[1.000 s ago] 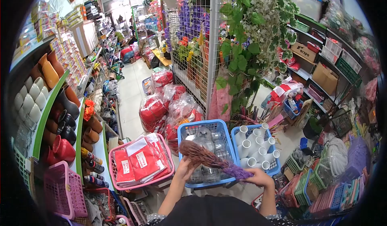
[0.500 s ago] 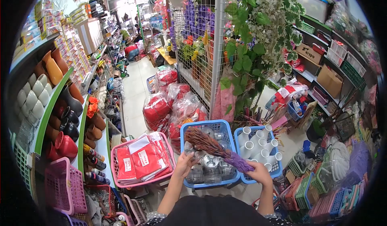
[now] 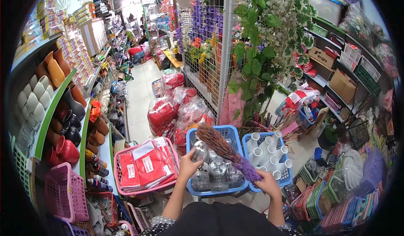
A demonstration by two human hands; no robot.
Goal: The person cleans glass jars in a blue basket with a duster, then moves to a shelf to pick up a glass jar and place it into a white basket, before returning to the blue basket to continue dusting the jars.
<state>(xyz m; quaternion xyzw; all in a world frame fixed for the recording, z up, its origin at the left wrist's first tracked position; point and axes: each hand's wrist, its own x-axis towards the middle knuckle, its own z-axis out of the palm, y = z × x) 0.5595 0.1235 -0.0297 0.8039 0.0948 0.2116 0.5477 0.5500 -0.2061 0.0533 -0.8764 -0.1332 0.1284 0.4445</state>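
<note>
Bright; strongest glare at far end; fisheye bowing, corners black.

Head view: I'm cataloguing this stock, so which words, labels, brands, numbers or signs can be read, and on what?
"erspo", after a stylised mark: brown cardboard box at upper right.
Too blurred to read: white paper labels on flat red plastic-wrapped packets.
Too small to read: print on slim cylindrical cans and small multicoloured boxes at left.

Dried bundle (image 3: 221, 146) blocks rear of jar basket (image 3: 230, 131); front reachable.
</note>
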